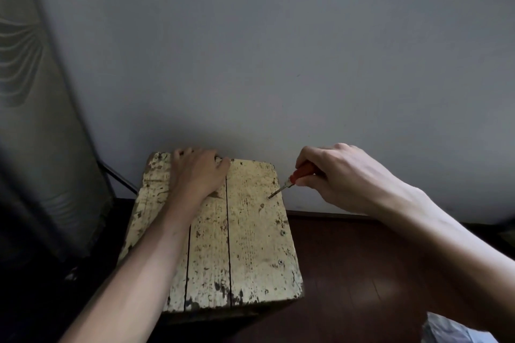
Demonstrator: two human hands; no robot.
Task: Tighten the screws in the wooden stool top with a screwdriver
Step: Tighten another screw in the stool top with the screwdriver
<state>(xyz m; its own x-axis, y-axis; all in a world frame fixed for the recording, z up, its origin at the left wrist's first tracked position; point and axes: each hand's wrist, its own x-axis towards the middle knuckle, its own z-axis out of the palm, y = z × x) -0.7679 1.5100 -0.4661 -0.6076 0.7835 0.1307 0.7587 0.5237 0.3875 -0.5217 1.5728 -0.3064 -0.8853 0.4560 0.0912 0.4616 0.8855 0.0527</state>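
Observation:
A worn wooden stool top (pixel 250 245) of pale, paint-flecked planks stands in front of me against the wall. My left hand (pixel 195 172) lies flat on its far left part, fingers curled over the far edge. My right hand (pixel 340 175) is closed around a screwdriver (pixel 295 177) with a red handle. Its thin metal tip slants down to a screw (pixel 269 198) near the stool's far right edge. Two more screws (pixel 283 232) (pixel 280 262) sit further along the right edge, closer to me.
A pale wall (pixel 278 64) rises right behind the stool. Dark wooden floor (pixel 362 273) spreads to the right. A grey fabric-covered object (pixel 33 120) with a dark frame stands at the left. A bit of light cloth (pixel 446 328) shows at the bottom right.

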